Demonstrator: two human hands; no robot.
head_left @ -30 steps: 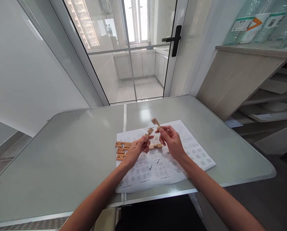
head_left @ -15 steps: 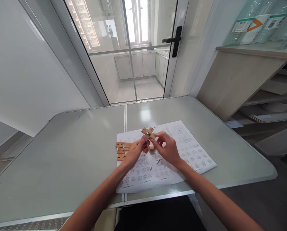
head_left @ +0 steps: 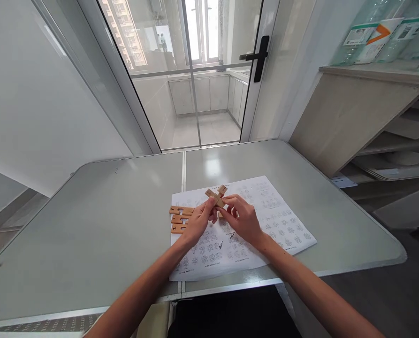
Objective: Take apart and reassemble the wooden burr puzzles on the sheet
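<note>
Showing, head view, the left hand (head_left: 197, 223) and right hand (head_left: 242, 218), each grip closed narrowly on the crossed wooden pieces (head_left: 215, 196), held just above the printed sheet (head_left: 283, 225) on the table (head_left: 89, 225). A second ago the two pieces were apart; now they meet, seemingly notch into notch. Three loose pieces (head_left: 179, 219) lie left of the hands.
</note>
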